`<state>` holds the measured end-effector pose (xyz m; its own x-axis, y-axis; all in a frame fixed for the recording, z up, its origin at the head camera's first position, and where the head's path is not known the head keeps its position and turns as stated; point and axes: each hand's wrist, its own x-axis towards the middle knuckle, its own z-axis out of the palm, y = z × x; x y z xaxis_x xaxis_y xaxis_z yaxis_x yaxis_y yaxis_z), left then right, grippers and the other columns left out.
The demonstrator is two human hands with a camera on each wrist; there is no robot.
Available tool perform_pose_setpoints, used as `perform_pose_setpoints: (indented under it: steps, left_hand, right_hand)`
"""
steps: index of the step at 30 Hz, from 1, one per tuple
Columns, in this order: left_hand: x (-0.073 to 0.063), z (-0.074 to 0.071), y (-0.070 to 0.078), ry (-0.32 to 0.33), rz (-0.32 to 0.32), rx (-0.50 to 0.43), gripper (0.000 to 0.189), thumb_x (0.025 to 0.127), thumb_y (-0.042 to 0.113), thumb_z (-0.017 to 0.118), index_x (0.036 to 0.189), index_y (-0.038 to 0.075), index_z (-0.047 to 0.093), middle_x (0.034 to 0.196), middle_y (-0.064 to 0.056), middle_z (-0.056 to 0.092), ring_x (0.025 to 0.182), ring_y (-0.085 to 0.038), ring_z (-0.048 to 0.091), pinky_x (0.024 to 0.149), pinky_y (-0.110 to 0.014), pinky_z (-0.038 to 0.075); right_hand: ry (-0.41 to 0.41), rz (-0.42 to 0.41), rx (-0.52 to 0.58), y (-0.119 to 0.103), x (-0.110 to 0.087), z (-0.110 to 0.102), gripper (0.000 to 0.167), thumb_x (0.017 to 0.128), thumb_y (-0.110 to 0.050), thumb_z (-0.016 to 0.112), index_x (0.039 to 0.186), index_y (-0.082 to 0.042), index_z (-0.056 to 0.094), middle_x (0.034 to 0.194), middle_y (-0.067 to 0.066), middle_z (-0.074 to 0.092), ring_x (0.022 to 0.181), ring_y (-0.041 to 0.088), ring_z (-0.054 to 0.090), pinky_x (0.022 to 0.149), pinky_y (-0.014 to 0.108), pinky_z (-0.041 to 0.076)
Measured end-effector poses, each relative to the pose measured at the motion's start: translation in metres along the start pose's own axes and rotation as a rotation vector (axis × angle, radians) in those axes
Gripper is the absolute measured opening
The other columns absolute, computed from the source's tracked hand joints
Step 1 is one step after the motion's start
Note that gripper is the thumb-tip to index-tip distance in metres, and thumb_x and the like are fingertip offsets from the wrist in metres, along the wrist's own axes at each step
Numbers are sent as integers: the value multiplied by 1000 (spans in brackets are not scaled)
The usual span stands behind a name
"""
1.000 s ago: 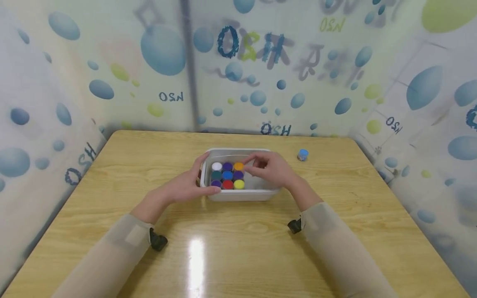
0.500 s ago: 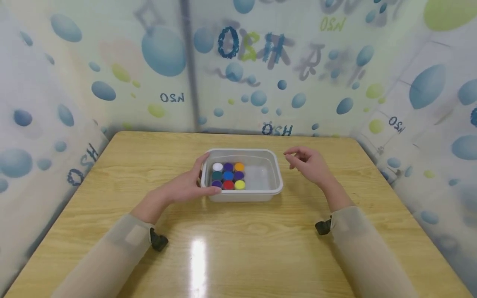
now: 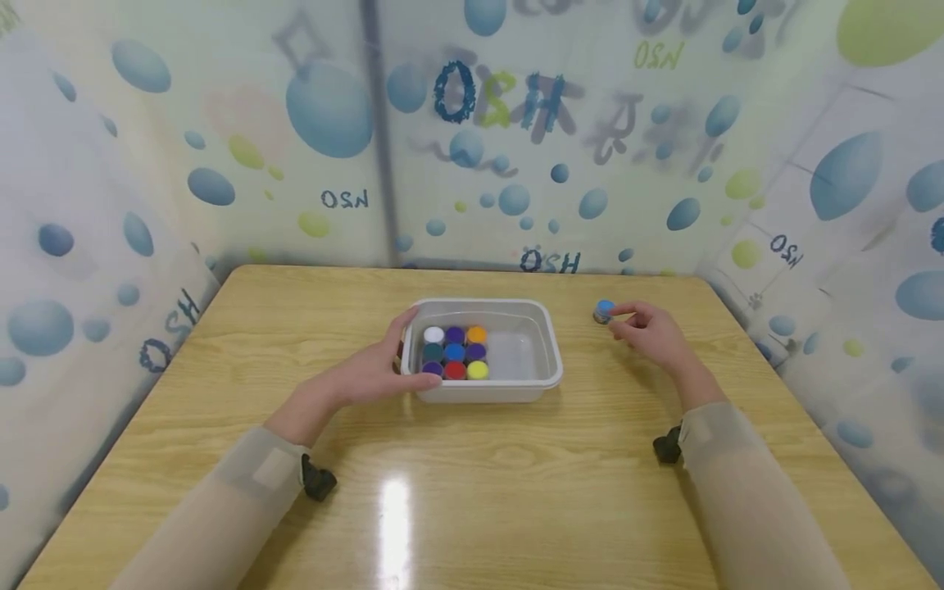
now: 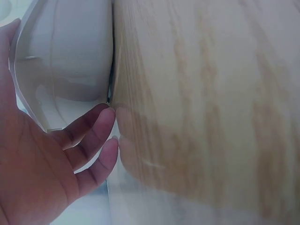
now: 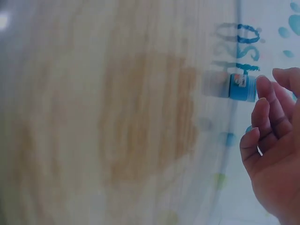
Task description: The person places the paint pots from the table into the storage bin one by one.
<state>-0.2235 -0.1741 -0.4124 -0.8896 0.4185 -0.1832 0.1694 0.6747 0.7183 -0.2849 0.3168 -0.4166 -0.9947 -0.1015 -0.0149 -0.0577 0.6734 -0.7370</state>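
A white plastic tub [image 3: 483, 394] stands on the table, its left part filled by small paint-like jars [image 3: 455, 352] with white, purple, orange, green, blue, red and yellow lids, three to a row. My left hand [image 3: 369, 374] holds the tub's left end, thumb along the front rim; in the left wrist view the fingers curl by the tub's wall [image 4: 75, 51]. To the right of the tub, my right hand [image 3: 651, 334] reaches a lone blue-lidded jar [image 3: 604, 310], thumb and forefinger apart beside it. That jar [image 5: 241, 87] shows a small label in the right wrist view, with fingertips right at its lid.
The wooden table [image 3: 472, 483] ends at the back against a bubble-patterned wall covering [image 3: 472, 213], which also runs along both sides. Bare floor of the tub shows at its right part. A light glare lies on the table's front.
My right hand has left the tub and moved right to the lone blue-lidded jar. My left hand keeps its hold on the tub, and the jars inside stay in place.
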Motion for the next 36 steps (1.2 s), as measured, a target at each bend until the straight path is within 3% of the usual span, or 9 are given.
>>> perform_pose_setpoints:
  steps: [10,21,27,36]
  left_hand:
    - [0,0,0,8,32,-4,126,93,71,76,175,37,-13,151,-22,59,120,-32,67,109,-57,53]
    - [0,-1,-1,-1,26,-14,127,93,71,77,175,36,-13,149,-21,59,119,-30,66,109,-55,54]
    - [0,1,-1,-1,29,-20,126,94,70,77,175,36,-13,152,-20,57,120,-30,65,110,-55,53]
    - [-1,1,-1,7,28,-9,125,94,71,76,175,37,-13,156,-20,54,123,-31,64,112,-57,52]
  right_hand:
    - [-37,55,-79,4,16,-3,64,113,-35,62,169,-10,41,128,25,67,90,26,68,73,33,55]
    - [-67,126,-141,-6,25,8,71,113,-44,61,172,-13,37,138,26,58,116,37,56,99,46,49]
    - [-63,128,-143,-7,23,7,68,112,-44,62,169,-11,41,133,24,59,110,35,57,92,40,50]
    - [-75,94,-181,-3,20,5,58,110,-42,68,153,-5,55,125,20,62,101,30,58,82,34,49]
